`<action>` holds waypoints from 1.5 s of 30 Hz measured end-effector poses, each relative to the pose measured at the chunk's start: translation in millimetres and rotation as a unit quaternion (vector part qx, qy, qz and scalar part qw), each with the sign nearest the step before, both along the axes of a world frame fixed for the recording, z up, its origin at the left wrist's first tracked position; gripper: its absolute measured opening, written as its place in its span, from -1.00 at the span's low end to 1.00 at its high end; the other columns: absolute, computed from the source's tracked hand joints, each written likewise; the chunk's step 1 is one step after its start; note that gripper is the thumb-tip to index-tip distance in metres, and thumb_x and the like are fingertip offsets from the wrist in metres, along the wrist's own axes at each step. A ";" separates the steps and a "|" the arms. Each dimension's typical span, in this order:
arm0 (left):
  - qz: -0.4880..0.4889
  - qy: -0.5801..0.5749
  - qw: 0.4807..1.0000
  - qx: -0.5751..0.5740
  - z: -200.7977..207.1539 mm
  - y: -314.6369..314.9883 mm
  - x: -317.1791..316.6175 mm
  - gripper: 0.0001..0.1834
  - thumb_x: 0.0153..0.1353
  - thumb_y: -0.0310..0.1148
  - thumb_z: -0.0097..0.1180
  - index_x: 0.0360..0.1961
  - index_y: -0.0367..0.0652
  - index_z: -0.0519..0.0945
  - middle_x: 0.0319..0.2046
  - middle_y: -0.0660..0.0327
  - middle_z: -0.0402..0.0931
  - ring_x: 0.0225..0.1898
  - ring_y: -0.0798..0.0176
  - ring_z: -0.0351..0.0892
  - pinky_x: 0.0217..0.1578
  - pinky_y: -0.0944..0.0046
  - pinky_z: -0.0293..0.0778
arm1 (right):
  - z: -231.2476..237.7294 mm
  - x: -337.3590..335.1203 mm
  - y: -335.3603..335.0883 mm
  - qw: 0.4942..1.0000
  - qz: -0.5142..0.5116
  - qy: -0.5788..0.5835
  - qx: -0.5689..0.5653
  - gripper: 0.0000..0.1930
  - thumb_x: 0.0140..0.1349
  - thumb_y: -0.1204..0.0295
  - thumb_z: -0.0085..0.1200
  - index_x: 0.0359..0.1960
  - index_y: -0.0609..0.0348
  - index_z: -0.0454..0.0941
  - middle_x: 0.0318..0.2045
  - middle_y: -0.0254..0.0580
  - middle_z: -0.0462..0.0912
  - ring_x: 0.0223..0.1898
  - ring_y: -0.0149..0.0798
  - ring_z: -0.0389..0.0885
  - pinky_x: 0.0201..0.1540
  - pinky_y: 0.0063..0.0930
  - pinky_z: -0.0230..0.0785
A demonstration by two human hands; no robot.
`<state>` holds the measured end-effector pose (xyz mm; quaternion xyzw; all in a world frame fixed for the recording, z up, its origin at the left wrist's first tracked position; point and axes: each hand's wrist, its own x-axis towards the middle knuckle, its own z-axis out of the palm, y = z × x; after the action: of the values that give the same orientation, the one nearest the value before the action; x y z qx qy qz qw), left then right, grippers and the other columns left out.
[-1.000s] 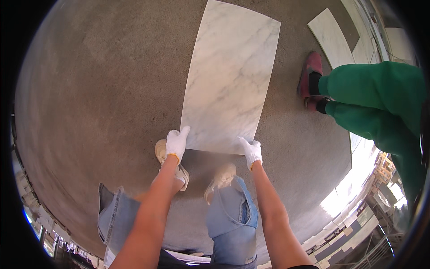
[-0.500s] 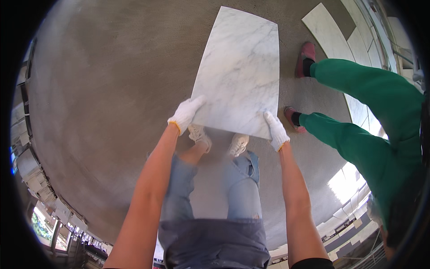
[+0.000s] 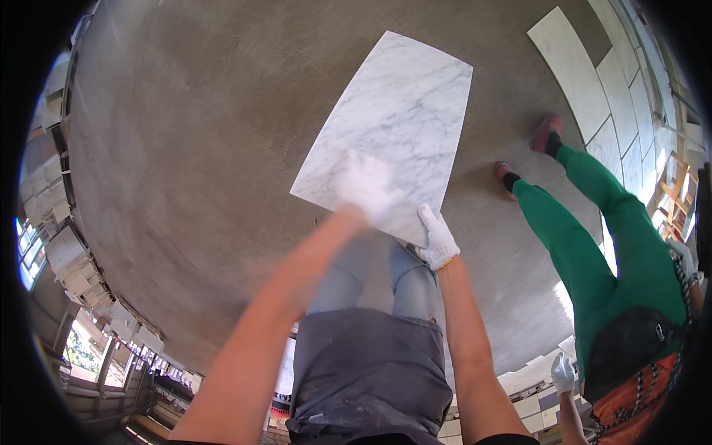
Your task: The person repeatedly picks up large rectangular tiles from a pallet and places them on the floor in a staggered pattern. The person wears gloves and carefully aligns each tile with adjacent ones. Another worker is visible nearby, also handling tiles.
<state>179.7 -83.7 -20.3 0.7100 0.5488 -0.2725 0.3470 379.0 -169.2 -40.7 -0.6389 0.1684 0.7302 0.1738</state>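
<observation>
A white marble slab with grey veins (image 3: 411, 111) is in front of me, its near edge above my legs. My right hand (image 3: 439, 239), in a white knitted glove, grips the slab's near right corner, thumb on top and the other fingers out of sight beneath. Over the near part of the slab's face is my left hand (image 3: 363, 182), also gloved. Motion smears it, so its fingers and whether it touches the stone cannot be made out.
At the right stands another person in green trousers (image 3: 575, 237) and reddish shoes, with one gloved hand (image 3: 564, 373) showing. Several marble slabs (image 3: 586, 89) lie along the far right. Grey-brown floor (image 3: 185, 148) spreads to the left; stacked pale pieces (image 3: 70, 256) line the left edge.
My left hand has left the slab's left edge and swept right over its face. The slab has turned clockwise, its near end swinging left. The other person stands farther right and more upright.
</observation>
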 end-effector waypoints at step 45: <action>0.559 -0.105 0.769 -0.290 97.3 305.6 -184.1 -0.55 0.27 -0.07 0.28 -0.04 -0.25 0.62 -0.22 0.14 0.70 -0.34 0.20 0.70 -0.53 0.13 0.63 | 104.3 -65.5 239.8 0.995 -0.073 -0.052 0.041 -0.68 0.32 0.20 0.19 -0.17 0.25 0.66 -0.42 -0.28 0.57 -0.44 -0.35 0.46 -0.40 -0.37 0.36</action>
<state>-4.4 221.9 76.9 0.1672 0.7041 -0.1003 0.6828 313.5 70.6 63.5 -0.6545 0.1751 0.6874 0.2616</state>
